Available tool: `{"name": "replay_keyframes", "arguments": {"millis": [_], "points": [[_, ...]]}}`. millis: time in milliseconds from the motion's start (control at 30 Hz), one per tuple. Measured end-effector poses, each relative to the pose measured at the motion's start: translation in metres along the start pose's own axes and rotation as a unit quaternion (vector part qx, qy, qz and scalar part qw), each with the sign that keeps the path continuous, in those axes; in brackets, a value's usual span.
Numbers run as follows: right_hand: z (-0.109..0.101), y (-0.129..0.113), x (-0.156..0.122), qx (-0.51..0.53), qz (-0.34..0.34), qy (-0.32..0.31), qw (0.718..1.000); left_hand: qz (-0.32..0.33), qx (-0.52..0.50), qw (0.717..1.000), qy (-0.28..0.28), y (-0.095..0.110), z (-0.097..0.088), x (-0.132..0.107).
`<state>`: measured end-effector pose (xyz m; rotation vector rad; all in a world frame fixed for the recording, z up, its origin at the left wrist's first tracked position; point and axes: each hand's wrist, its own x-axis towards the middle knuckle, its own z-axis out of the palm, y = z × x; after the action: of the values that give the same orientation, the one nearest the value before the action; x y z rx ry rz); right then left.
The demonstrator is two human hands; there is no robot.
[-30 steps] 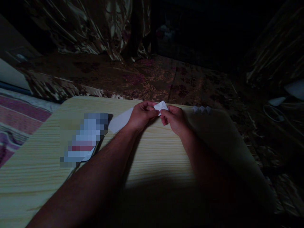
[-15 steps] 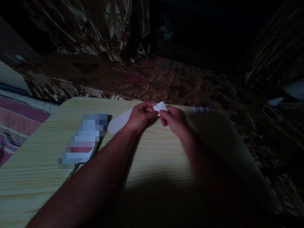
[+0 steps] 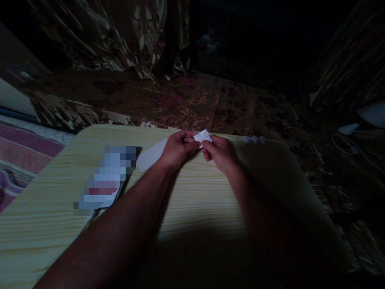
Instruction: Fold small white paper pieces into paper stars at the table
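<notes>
A small folded white paper (image 3: 203,136) with crease lines is held between both hands near the far edge of the table. My left hand (image 3: 179,147) pinches its left side, the thumb on the lower edge. Gripping the right side is my right hand (image 3: 220,151), its thumb pressed on the paper's lower corner and the fingers curled beneath. A white sheet (image 3: 152,153) lies flat just left of my left hand, partly hidden by it. To the right of my right hand, small folded white paper pieces (image 3: 254,140) stand in a row.
On the left of the light wooden table (image 3: 204,192) lies a blurred-out flat object (image 3: 105,176). Behind the table is a patterned cloth-covered surface (image 3: 192,100) below shiny curtains (image 3: 144,36). A white cable (image 3: 343,144) lies at the right. The room is dim.
The hands and the folded paper keep almost the same pose. The view has shifted very slightly.
</notes>
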<state>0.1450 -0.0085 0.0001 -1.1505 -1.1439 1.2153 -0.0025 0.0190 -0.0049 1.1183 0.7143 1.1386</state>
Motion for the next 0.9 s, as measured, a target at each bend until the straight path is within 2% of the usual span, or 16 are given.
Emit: {"name": "replay_keyframes", "arguments": {"millis": [900], "points": [[-0.0001,-0.0001,-0.0003,0.004,-0.003,-0.009,1.000,-0.017,0.034,0.999,0.003,0.0069,0.0070,-0.0049]]}}
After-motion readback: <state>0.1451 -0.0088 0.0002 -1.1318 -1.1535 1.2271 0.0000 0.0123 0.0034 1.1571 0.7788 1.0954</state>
